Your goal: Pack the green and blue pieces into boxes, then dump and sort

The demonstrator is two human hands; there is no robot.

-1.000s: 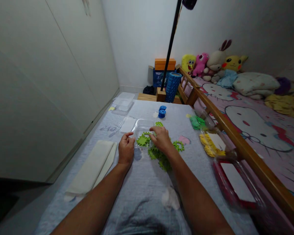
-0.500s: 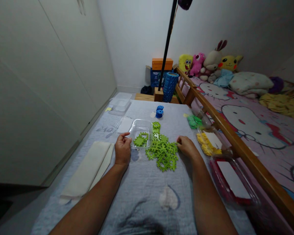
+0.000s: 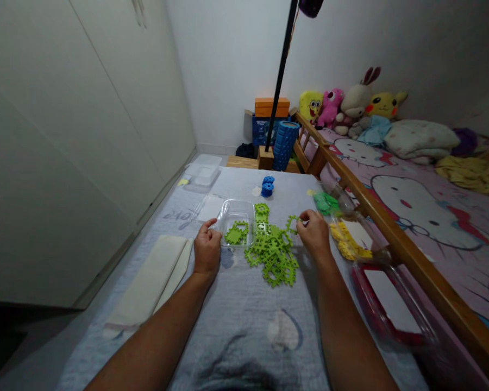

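My left hand (image 3: 207,247) grips the left edge of a clear plastic tub (image 3: 237,203), which has a few light green pieces (image 3: 237,233) inside. To the tub's right lies a loose pile of flat light green toothed building pieces (image 3: 274,252), some of them ring-shaped. Just above the pile's right side, my right hand (image 3: 313,231) pinches one green building piece (image 3: 291,224) between thumb and fingertips. Part of that piece is hidden behind the fingers.
Blue pieces (image 3: 268,186) stand at the table's far side. Along the right edge are clear boxes of green (image 3: 325,203), yellow (image 3: 344,239) and red (image 3: 385,304) pieces, beside a wooden bed rail (image 3: 375,214). A folded cloth (image 3: 149,282) lies left; an empty clear container (image 3: 205,169) sits far left.
My right hand has risen slightly from the pile's right side and now holds up a green building piece. The left hand stays on the tub. The view has shifted slightly.
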